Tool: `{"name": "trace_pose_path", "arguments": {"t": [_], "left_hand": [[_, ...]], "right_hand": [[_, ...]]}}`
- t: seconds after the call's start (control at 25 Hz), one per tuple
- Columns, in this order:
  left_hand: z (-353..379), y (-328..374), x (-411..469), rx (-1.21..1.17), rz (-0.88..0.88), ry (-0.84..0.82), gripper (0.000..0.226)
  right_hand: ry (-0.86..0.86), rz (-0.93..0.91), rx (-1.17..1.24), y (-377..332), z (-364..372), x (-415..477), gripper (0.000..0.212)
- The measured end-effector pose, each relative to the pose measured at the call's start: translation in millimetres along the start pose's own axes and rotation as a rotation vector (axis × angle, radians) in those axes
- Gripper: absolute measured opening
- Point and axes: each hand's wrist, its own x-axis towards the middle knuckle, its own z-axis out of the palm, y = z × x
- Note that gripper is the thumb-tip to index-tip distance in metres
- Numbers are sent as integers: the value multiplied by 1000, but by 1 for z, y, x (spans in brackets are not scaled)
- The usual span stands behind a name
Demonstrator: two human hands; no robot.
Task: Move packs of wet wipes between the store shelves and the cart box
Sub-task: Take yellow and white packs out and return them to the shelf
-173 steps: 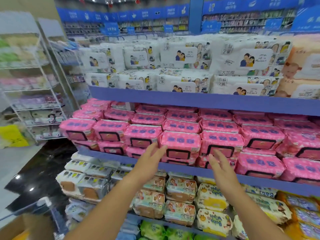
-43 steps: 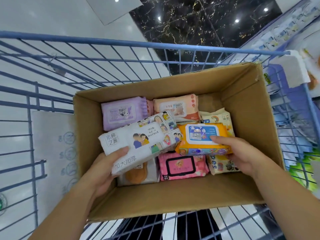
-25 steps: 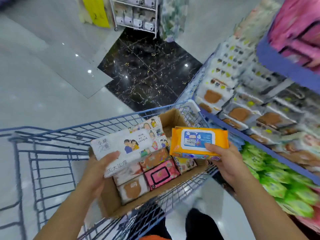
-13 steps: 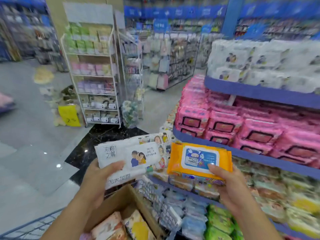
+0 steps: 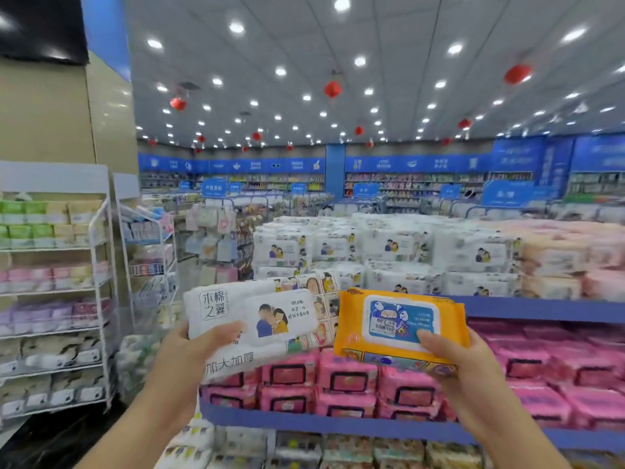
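Your left hand (image 5: 189, 353) grips the white pack (image 5: 263, 319) at its near-left edge, thumb on top. Your right hand (image 5: 453, 357) grips the orange pack (image 5: 399, 323) at its near-right corner. Both packs are in the air, side by side, in front of the pink packs (image 5: 338, 384), just below the blue shelf edge (image 5: 541, 309). There's open aisle on your left, up to the wire rack (image 5: 67, 299).

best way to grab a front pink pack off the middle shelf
Probably from the front: pinch the pink pack by its front edge, top and bottom. The neighbouring packs crowd both sides and it lies flat on another, so only its front and top are free.
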Motion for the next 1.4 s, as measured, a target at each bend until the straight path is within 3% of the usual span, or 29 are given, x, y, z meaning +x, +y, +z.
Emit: {"name": "trace_pose_path", "arguments": {"t": [0.12,0.36,0.48,0.56,0.72,0.88,1.08,1.24,1.4], "left_hand": [[64,2,39,43,71,-74,77],[165,-19,135,152,190,-147,71],[203,-37,194,161,205,-167,49],[224,-49,235,152,213,-180,44],[260,-77,312,151,213,-240,49],[293,-106,359,189,197,-288,56],[306,-143,379,365,98,-438,69],[301,-139,398,587,41,-564,99],[306,-135,387,699,168,-486,99]], "right_hand": [[38,-80,6,-34,-39,22,78],[103,-170,-49,-66,-102,75,75],[124,-196,-46,-71,-124,115,61],[141,-208,-52,-71,-136,148,64],[156,-237,-45,-67,-153,212,61],[160,-225,-71,-61,-169,255,77],[151,-236,-76,-64,-186,285,66],[135,-233,-52,-69,-196,303,66],[137,-236,-47,-69,-196,317,103]]}}
